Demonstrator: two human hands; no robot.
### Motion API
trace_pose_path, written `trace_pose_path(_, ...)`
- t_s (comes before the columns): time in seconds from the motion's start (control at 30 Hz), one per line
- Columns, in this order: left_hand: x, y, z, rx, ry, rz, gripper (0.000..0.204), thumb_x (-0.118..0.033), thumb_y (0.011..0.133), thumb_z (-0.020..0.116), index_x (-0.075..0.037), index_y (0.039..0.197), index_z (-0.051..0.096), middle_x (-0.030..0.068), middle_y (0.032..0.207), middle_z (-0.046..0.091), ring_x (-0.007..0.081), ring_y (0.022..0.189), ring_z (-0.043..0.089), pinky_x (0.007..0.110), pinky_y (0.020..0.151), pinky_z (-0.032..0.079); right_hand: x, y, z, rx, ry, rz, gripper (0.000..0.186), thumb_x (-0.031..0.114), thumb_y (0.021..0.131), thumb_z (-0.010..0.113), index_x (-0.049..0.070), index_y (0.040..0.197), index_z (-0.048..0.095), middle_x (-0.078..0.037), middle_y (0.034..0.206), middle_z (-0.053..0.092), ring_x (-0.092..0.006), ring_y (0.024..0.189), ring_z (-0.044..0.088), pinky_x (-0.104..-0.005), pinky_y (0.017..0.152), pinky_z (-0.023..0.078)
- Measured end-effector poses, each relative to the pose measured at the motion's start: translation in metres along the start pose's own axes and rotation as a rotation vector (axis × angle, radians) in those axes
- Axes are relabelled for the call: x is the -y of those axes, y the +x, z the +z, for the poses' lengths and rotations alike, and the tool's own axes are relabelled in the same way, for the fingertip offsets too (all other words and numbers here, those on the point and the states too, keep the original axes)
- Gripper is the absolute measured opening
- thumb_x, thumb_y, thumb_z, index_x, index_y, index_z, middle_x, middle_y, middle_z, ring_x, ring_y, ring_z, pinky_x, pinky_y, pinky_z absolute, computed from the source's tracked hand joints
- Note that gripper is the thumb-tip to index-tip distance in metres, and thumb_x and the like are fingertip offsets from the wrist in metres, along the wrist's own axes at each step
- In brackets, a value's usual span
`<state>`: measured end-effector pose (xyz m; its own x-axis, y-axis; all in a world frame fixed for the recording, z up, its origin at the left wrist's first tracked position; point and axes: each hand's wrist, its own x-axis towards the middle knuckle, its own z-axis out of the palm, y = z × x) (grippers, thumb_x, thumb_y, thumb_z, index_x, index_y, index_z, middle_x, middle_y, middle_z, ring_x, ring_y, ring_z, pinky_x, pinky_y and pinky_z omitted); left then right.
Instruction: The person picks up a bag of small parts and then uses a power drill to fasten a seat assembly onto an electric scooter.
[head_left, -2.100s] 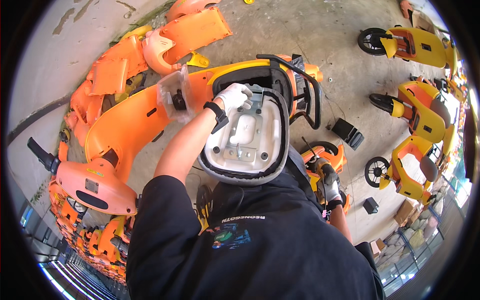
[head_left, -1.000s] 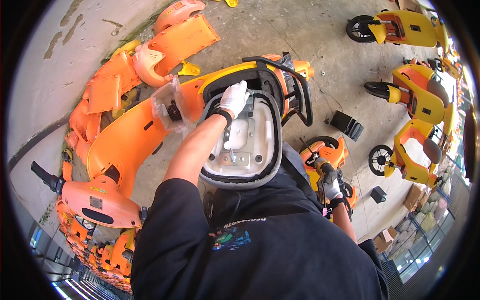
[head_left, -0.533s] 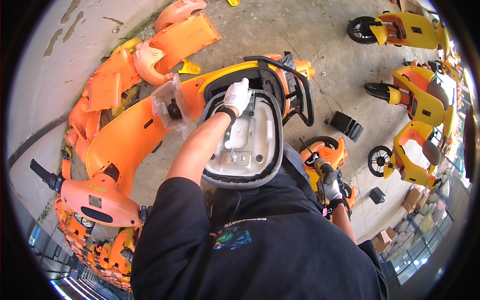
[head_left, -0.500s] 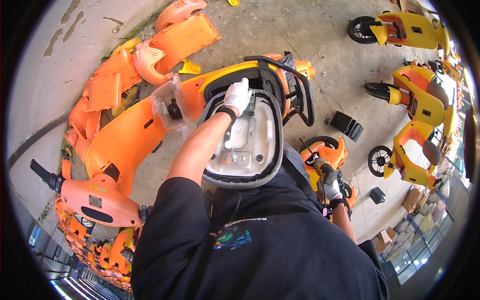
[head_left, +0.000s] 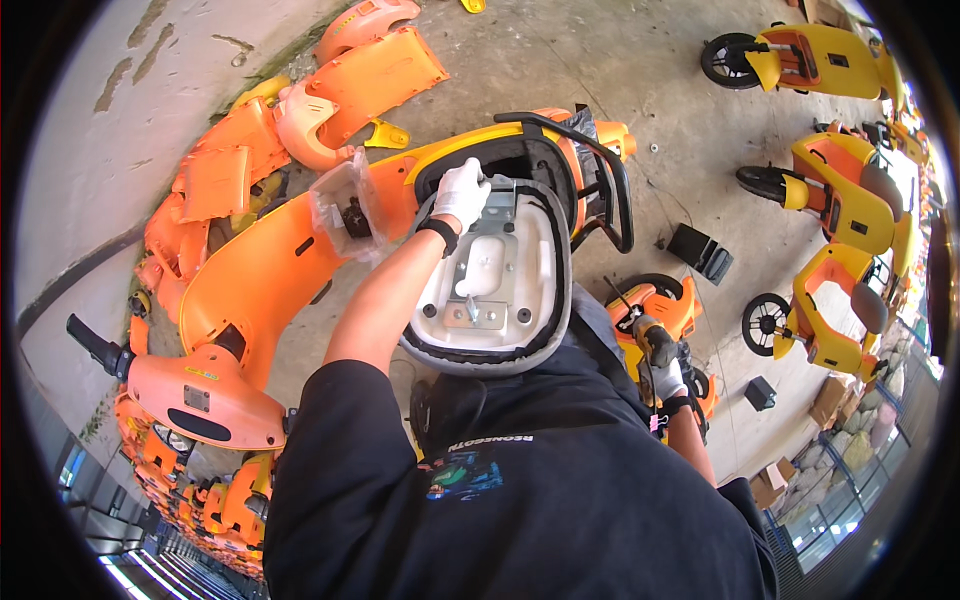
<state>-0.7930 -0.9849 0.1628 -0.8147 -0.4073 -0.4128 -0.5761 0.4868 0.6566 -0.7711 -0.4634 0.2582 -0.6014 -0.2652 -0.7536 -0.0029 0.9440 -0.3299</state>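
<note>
The left hand [head_left: 462, 194], in a white glove, is at the far edge of the upturned seat [head_left: 541, 275], just left of its metal bracket [head_left: 500, 206], with fingers curled, though I cannot tell whether they grip anything. The seat is tipped back, its white underside showing, at the near edge of the open storage compartment [head_left: 512, 158] of the orange scooter [head_left: 262, 272], while a clear plastic bin [head_left: 332, 200] sits left of that compartment. Low at the person's right side, the gloved right hand [head_left: 667, 380] has its fingers wrapped around a drill [head_left: 656, 346].
</note>
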Motion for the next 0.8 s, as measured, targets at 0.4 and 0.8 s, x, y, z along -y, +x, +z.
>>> trace_pose_path(0.4, 0.003, 0.006, -0.001, 0.029, 0.049, -0.096, 0.020, -0.017, 0.075, 0.067, -0.003, 0.084, 0.057, 0.0205, 0.081, 0.063, 0.0378, 0.083, 0.061, 0.044, 0.074, 0.048, -0.004, -0.001, 0.003, 0.018, -0.078, -0.014, 0.050, 0.017, 0.077, 0.060, 0.006, 0.125, 0.048, -0.014, 0.121, 0.056, -0.0301, 0.113, 0.053, -0.0340, 0.097, 0.041)
trace_pose_path(0.8, 0.010, 0.014, -0.019, 0.158, 0.036, -0.302, 0.047, -0.042, 0.068, 0.077, -0.001, 0.084, 0.060, 0.0203, 0.083, 0.064, 0.0341, 0.082, 0.062, 0.041, 0.073, 0.048, 0.003, 0.000, -0.002, -0.032, 0.059, -0.008, 0.049, 0.014, 0.076, 0.062, 0.006, 0.123, 0.050, -0.015, 0.119, 0.057, -0.0286, 0.115, 0.053, -0.0345, 0.098, 0.041)
